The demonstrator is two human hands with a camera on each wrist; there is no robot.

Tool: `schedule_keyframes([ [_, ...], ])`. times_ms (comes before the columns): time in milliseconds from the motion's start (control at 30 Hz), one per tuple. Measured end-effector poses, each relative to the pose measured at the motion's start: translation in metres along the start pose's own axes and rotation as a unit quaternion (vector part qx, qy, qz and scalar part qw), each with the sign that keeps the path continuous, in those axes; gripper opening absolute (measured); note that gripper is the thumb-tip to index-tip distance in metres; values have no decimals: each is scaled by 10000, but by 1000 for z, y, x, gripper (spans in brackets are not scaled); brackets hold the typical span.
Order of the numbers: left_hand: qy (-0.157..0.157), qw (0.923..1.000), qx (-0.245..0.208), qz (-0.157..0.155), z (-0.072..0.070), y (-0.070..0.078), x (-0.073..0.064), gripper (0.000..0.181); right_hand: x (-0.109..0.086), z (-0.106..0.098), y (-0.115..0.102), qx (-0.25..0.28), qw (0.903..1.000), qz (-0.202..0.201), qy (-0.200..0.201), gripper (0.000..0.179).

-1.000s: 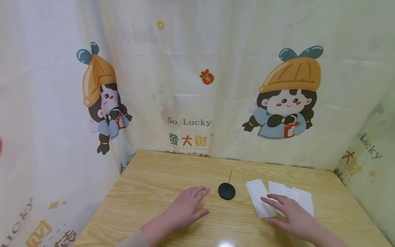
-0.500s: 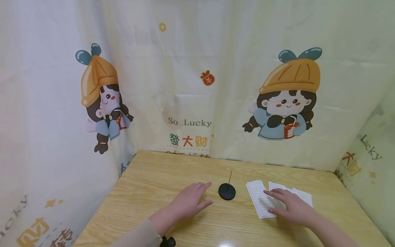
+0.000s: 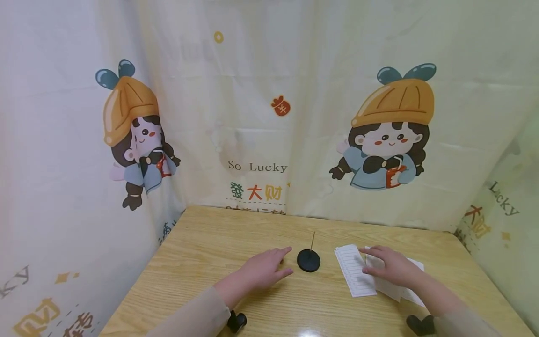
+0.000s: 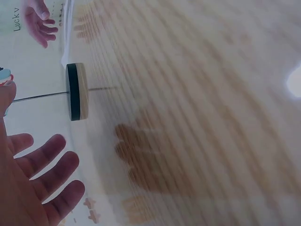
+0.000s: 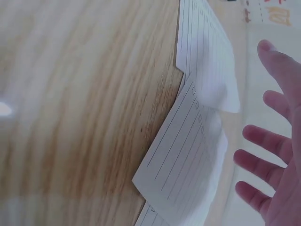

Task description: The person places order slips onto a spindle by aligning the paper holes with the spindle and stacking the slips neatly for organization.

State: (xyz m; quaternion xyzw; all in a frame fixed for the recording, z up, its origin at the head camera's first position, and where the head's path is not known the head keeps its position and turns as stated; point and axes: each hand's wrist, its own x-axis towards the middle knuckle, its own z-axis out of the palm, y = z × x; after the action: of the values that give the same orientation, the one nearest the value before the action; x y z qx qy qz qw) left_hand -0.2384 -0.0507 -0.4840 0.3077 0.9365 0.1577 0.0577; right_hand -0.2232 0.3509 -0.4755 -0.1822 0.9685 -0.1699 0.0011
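"What's at the middle?"

"The spike holder [image 3: 309, 262], standing on the table [image 3: 236, 229], its thin spike [image 3: 313, 241] bare. Lined paper slips [image 3: 353, 271] lie overlapping at its three o'clock."

"What could go wrong?"

"A careless sideways sweep might tip the holder or prick a finger on that spike. And with the slips overlapping, one pick could drag up two."

"And the hands?"

"Well apart, both empty. The left hand [image 3: 266, 269] is at nine o'clock, near the holder, fingers relaxed, thumb away from them, touching nothing. The right hand [image 3: 393, 266], at three o'clock, hangs over the slips, fingers loosely spread; it looks clear of them."
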Motion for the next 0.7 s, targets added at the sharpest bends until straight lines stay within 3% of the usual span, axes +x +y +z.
schedule_keyframes([
  [233, -322, 9992, -178, -170, 5, 0, 12, 68, 15, 2, 9, 38, 9998, 183, -105, 61],
  [700, -484, 9981, -195, -320, 5, 0, 19, 67, 28, 0, 19, 128, 9997, 194, -121, 57],
])
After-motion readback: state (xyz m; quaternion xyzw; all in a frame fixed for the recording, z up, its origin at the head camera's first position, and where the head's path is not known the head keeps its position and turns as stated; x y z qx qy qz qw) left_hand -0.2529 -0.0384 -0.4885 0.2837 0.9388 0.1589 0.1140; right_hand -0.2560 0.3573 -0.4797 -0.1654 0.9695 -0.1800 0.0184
